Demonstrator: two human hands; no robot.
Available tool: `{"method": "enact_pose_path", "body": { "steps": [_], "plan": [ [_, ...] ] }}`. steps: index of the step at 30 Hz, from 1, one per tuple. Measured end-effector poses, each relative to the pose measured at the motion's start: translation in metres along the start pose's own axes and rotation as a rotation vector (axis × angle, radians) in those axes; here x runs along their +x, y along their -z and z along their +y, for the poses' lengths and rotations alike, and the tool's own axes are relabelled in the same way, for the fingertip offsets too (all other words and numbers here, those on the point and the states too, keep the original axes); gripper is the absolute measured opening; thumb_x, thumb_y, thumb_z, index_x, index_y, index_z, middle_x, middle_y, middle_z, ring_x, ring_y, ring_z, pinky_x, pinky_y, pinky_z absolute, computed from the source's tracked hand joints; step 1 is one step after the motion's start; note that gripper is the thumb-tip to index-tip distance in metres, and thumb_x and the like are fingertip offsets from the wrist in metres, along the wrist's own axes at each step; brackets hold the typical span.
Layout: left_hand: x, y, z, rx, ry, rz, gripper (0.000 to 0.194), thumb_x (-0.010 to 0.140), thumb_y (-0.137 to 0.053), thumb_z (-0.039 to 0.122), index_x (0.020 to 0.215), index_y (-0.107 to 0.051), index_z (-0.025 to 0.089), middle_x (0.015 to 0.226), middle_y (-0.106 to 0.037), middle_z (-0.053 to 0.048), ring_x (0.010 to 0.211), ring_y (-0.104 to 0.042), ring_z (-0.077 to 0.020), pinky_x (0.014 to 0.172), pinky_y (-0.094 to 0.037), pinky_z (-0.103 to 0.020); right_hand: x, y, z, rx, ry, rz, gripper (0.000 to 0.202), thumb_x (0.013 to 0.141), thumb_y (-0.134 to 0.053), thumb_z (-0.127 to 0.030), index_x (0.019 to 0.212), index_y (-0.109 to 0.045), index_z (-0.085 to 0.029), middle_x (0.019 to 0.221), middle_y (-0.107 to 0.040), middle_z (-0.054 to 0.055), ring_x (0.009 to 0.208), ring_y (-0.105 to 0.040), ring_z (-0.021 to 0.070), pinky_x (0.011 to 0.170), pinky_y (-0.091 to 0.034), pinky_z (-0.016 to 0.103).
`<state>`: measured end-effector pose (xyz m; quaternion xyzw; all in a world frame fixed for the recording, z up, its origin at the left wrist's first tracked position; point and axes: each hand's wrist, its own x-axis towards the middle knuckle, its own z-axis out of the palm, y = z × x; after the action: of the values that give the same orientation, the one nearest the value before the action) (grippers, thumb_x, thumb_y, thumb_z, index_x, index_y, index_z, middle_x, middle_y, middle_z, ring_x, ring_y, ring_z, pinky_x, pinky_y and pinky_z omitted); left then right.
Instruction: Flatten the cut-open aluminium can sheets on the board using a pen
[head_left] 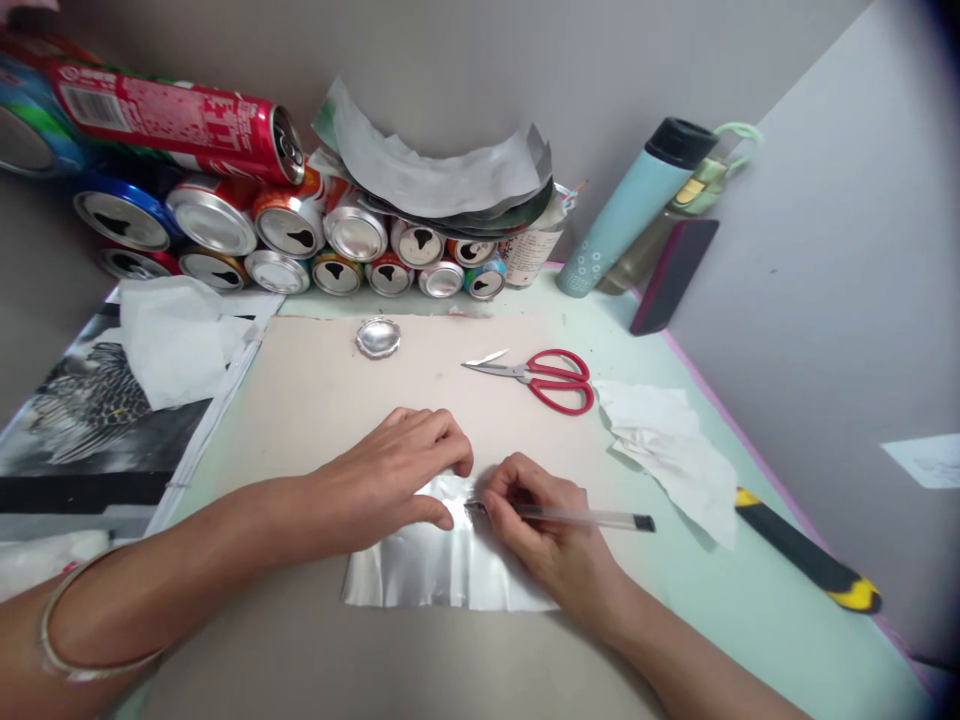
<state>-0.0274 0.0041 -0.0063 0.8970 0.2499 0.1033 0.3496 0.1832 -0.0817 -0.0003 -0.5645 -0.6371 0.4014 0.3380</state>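
Note:
A silvery sheet of thin metal [427, 570] lies flat on a beige board [315, 400] in front of me. My right hand [544, 515] grips a pen [600, 517] with a clear barrel and black end cap, its tip down at the sheet. Across the sheet's left part rests my left hand [405, 470], thumb and index finger spread apart around a bare patch of metal, the other fingers partly curled. Beyond the hands are red-handled scissors [540, 378], blades slightly apart, and a small scalloped can-bottom disc [378, 338].
Drink cans [356, 232] are stacked along the back wall, with curved metal sheets [442, 180] on top. A blue bottle [630, 215] and a dark phone-like slab [675, 275] lean at the right. Crumpled tissue [667, 440] and a black-yellow handled tool [806, 550] lie right; another tissue [176, 340] lies left.

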Motion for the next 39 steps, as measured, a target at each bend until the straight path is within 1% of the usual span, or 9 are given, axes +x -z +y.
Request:
{"method": "enact_pose_path", "body": {
  "steps": [6,11,18,22,30,36,39],
  "plan": [
    [0.000,0.000,0.000,0.002,0.006,0.006,0.041,0.082,-0.087,0.023,0.109,-0.056,0.025,0.111,-0.054,0.002,0.106,-0.048,-0.0200,0.093,-0.034,-0.032,0.001,0.000,-0.006,0.008,-0.006,-0.017,0.018,0.092,-0.056,-0.022,0.074,-0.053,-0.020,0.066,-0.052,-0.004,0.058,-0.039,0.0106,0.051,-0.031,0.023],
    [0.000,0.000,0.000,-0.004,0.004,0.006,0.040,0.083,-0.086,0.022,0.109,-0.056,0.026,0.112,-0.054,0.002,0.106,-0.048,-0.0205,0.092,-0.035,-0.032,0.001,0.003,-0.011,-0.019,-0.020,-0.036,0.018,0.092,-0.054,-0.021,0.074,-0.051,-0.020,0.068,-0.054,-0.002,0.059,-0.040,0.0111,0.052,-0.032,0.024],
    [0.000,0.001,0.000,-0.003,0.003,0.004,0.041,0.082,-0.086,0.021,0.109,-0.056,0.025,0.111,-0.054,0.002,0.105,-0.047,-0.0207,0.092,-0.034,-0.032,0.000,0.003,-0.007,-0.032,0.015,-0.026,0.019,0.092,-0.053,-0.020,0.074,-0.048,-0.021,0.067,-0.051,-0.003,0.058,-0.039,0.0109,0.051,-0.030,0.024],
    [0.001,0.001,0.000,-0.004,0.010,-0.014,0.041,0.082,-0.087,0.022,0.108,-0.055,0.024,0.111,-0.053,0.002,0.105,-0.047,-0.0211,0.091,-0.033,-0.033,0.001,0.002,-0.006,-0.020,0.010,-0.032,0.019,0.093,-0.054,-0.021,0.074,-0.050,-0.021,0.068,-0.054,-0.003,0.058,-0.040,0.0110,0.052,-0.031,0.024],
    [0.000,0.000,-0.001,-0.002,0.012,-0.009,0.040,0.084,-0.086,0.023,0.109,-0.054,0.026,0.112,-0.053,0.001,0.105,-0.047,-0.0217,0.092,-0.034,-0.033,-0.001,0.004,-0.009,-0.017,-0.008,-0.064,0.019,0.092,-0.053,-0.021,0.074,-0.050,-0.021,0.070,-0.055,-0.002,0.061,-0.042,0.0117,0.054,-0.033,0.024],
    [-0.001,0.000,-0.001,0.009,-0.007,0.002,0.041,0.084,-0.086,0.023,0.110,-0.055,0.026,0.112,-0.054,0.001,0.106,-0.048,-0.0215,0.093,-0.034,-0.033,0.001,0.004,-0.003,0.052,-0.074,-0.022,0.018,0.090,-0.058,-0.026,0.074,-0.052,-0.021,0.066,-0.054,-0.003,0.057,-0.042,0.0117,0.052,-0.032,0.024],
    [0.000,0.000,0.000,0.006,-0.009,0.013,0.037,0.085,-0.084,0.023,0.109,-0.056,0.025,0.111,-0.055,0.001,0.105,-0.050,-0.0212,0.092,-0.035,-0.033,0.001,0.003,-0.002,0.044,-0.095,0.002,0.018,0.091,-0.060,-0.029,0.075,-0.054,-0.021,0.065,-0.055,-0.003,0.056,-0.042,0.0116,0.052,-0.032,0.025]
  ]
}}
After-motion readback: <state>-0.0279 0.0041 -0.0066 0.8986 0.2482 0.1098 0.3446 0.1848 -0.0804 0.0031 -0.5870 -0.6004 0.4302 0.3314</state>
